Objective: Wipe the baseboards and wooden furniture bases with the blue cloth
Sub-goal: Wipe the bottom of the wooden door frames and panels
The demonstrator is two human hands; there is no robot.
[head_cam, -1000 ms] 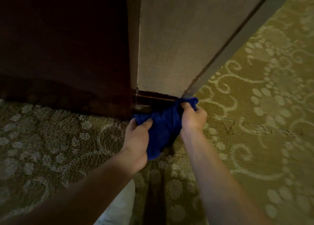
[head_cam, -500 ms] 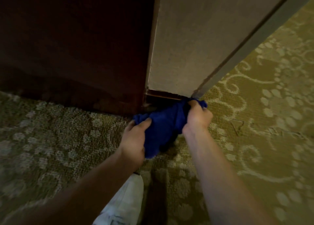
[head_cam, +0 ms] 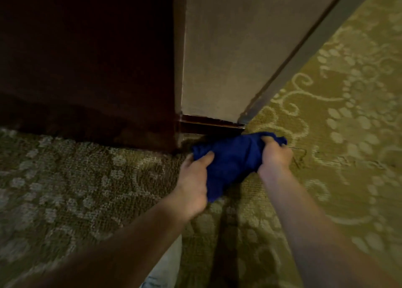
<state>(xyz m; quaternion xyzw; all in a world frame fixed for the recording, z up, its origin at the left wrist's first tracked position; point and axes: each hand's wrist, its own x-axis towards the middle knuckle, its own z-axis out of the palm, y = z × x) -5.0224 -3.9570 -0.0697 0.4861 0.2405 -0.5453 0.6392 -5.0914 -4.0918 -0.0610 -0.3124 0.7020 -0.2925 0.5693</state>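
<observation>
At the foot of the wall corner, a crumpled blue cloth (head_cam: 230,157) (soft, bunched) is gripped by the left hand (head_cam: 195,185) and right hand (head_cam: 275,155), just below the dark wooden baseboard (head_cam: 211,124), over patterned woven carpet (head_cam: 326,157)

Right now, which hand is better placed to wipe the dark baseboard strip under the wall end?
Right hand. It grips the blue cloth just below the baseboard strip; the left hand holds the cloth's lower part, farther away.
</observation>
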